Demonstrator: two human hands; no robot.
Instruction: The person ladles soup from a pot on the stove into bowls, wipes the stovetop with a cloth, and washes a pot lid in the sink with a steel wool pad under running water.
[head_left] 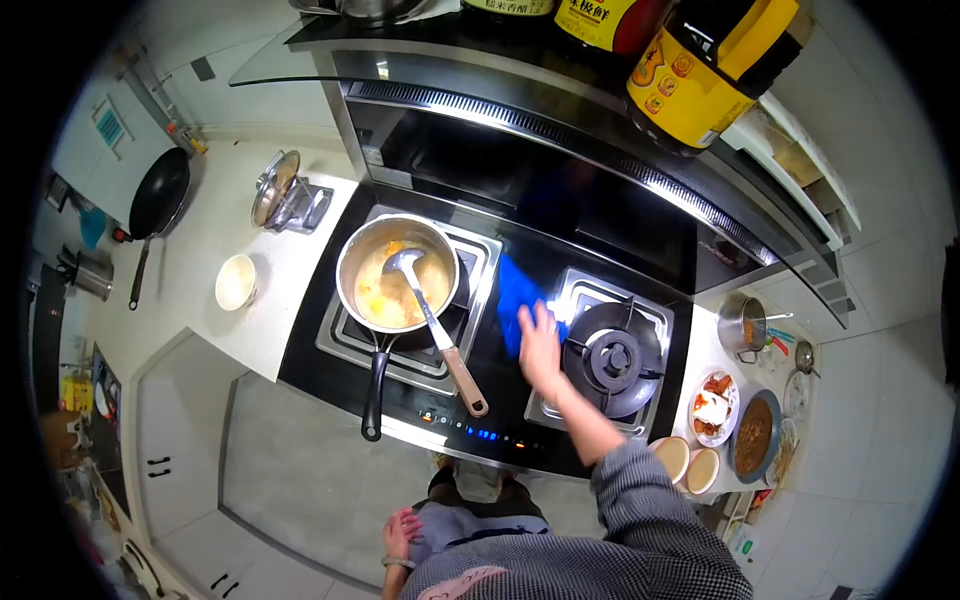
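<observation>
My right hand (540, 350) presses on a blue cloth (515, 295) that lies on the black glass cooktop (500, 400) between the two burners. Its fingers rest over the cloth's edge. Down at my side, by the grey trousers, my left hand (402, 530) hangs with loosely bent fingers and nothing in it. On the left burner sits a saucepan (352, 262) of yellowish, cloudy liquid, its black handle pointing toward me. A ladle (436, 325) leans in the pan, its brown grip reaching over the rim. The right burner (615, 355) carries no pot.
Left of the stove are a white bowl (236, 283), a glass lid on a stand (277, 190) and a black frying pan (160, 190). At right stand a plate of food (714, 408), a dark bowl (755, 436) and a small pot (738, 325). Bottles (690, 85) top the range hood.
</observation>
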